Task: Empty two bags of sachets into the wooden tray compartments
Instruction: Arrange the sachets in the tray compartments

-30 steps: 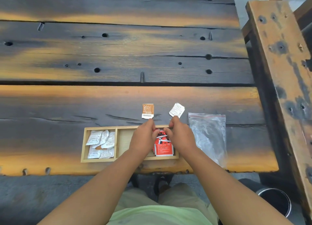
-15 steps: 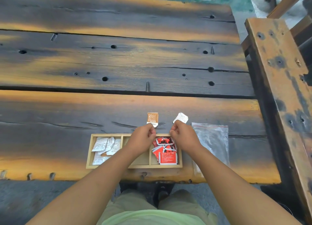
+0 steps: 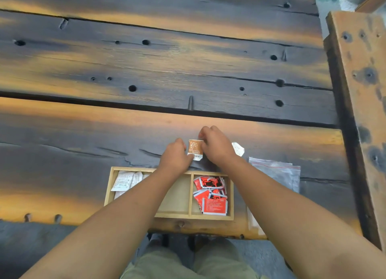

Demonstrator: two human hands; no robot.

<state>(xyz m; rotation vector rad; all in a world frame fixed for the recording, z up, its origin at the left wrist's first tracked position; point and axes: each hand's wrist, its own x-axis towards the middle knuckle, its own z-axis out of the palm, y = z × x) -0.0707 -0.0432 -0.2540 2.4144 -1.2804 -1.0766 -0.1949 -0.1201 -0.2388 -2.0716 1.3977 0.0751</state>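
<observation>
Lying nearby: sachet (image 3: 238,148), seemingly empty bag (image 3: 277,174).

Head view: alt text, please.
The left hand and right hand pinch an orange sachet just beyond the wooden tray, which holds white sachets in its left compartment and red sachets in its right. A clear bag lies beside it.

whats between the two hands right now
An orange sachet, pinched at its edges by the left hand and right hand, just beyond the wooden tray. Head view shows it.
</observation>
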